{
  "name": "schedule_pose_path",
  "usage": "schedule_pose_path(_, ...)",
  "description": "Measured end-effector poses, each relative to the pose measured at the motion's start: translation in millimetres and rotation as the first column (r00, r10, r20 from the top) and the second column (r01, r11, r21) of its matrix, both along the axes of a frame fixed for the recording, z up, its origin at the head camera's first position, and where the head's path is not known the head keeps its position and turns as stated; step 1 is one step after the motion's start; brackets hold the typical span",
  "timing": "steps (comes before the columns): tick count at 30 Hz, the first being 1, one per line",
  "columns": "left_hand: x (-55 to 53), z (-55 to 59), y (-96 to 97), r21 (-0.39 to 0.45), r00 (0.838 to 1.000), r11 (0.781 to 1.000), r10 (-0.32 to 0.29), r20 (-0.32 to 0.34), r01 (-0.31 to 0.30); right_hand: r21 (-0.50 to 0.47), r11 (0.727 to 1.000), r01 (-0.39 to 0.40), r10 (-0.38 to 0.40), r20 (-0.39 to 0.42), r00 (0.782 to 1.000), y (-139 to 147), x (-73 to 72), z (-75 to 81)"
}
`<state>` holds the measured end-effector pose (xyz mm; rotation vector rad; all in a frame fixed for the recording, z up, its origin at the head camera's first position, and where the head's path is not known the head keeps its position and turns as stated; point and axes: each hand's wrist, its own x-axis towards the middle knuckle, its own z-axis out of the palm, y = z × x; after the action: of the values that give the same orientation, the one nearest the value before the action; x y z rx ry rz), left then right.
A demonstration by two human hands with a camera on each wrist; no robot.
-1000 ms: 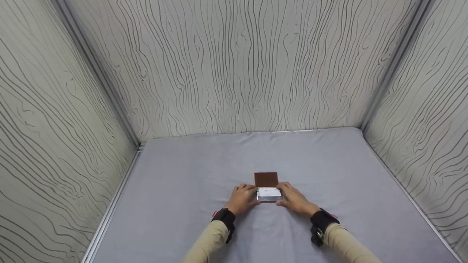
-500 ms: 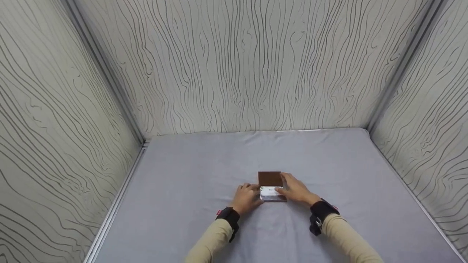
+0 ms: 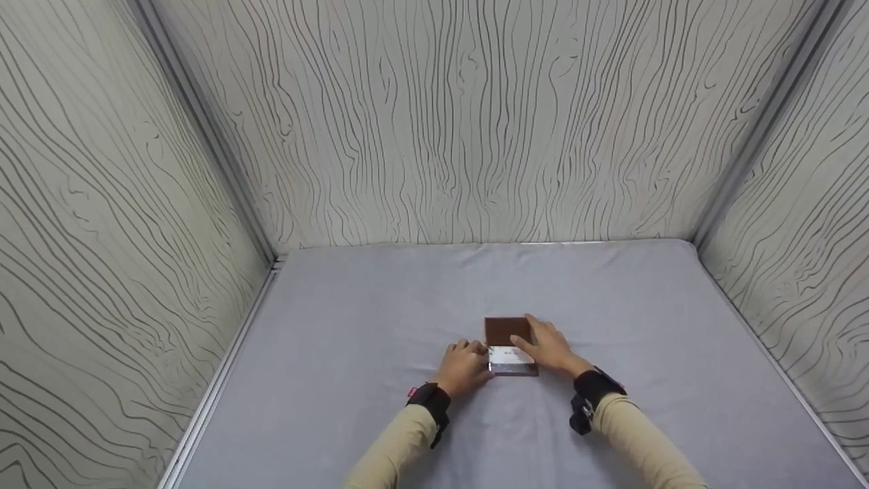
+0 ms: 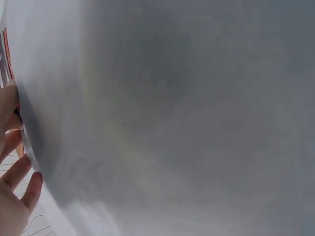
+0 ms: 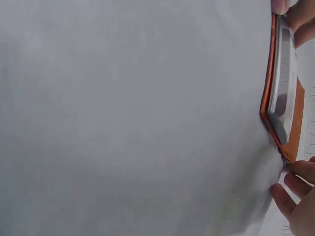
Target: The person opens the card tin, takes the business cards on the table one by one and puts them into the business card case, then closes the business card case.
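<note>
A brown card case [image 3: 499, 329] lies unfolded on the grey cloth, its lid standing back on the far side. In its near half, a shiny metal tray [image 5: 283, 64] holds white cards [image 3: 504, 354]. My left hand [image 3: 464, 367] grips the case's left side, thumb towards the front. With my right hand [image 3: 548, 348] I pinch the lid's right edge, the thumb over its inner face. Only fingers of the left hand [image 4: 14, 196] show at the left wrist view's edge. In the right wrist view, right-hand fingers [image 5: 301, 172] touch the lid's end.
Grey cloth [image 3: 366, 319] with shallow wrinkles covers the table. Panels with a wood-grain pattern [image 3: 434, 122] enclose it at the back and both sides. A metal rail [image 3: 227, 360] runs along the left edge.
My right hand has shifted from the right side of the case's near half up to the lid. The left hand stays at the left side. The head view has turned slightly left.
</note>
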<state>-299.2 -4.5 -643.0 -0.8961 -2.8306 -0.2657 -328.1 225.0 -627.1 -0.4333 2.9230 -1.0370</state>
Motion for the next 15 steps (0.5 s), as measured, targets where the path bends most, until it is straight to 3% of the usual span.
schedule_pose_path(6, 0.6, -2.0, -0.9, 0.023, 1.0, 1.0, -0.007, -0.011, 0.008, -0.226, 0.973, 0.035, -0.048, -0.055, 0.997, -2.3, 1.1, 4.7)
schedule_pose_path(11, 1.8, -4.2, -0.9, 0.008, 0.999, 1.0, -0.012, -0.034, 0.012, -0.226, 0.974, 0.02, -0.057, -0.161, 0.985, -4.3, 5.4, 5.5)
schedule_pose_path(15, 4.0, -5.4, -0.1, 0.003, 0.999, 1.0, -0.014, -0.043, 0.014, -0.216, 0.976, 0.012, -0.07, -0.263, 0.962, 0.5, 8.1, 0.4)
